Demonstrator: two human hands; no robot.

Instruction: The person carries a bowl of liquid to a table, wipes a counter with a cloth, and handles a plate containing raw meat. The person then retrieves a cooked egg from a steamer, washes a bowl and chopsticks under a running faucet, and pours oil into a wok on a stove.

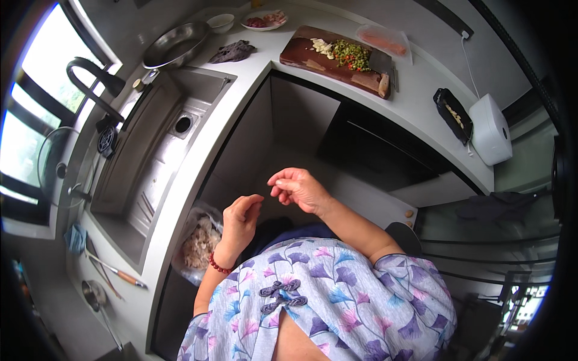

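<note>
My left hand (240, 222), with a red bead bracelet at the wrist, is raised in front of my body with its fingers curled and no object visible in it. My right hand (300, 189) hovers close beside it, fingers bent and slightly apart, apparently holding nothing. The fingertips of the two hands do not touch. Beside my left forearm hangs a clear plastic bag (198, 246) of pale scraps. Beyond the hands, a wooden cutting board (300, 52) bears diced green and red vegetables (350, 55), white slices (322, 48) and a cleaver (380, 62).
A steel sink (156, 167) with a black faucet (97, 81) lies left. A steel pan (177, 45), dark cloth (232, 52), plate of meat (264, 20) and bagged meat (384, 40) stand along the back counter. A white appliance (491, 130) and black tray (453, 115) are right.
</note>
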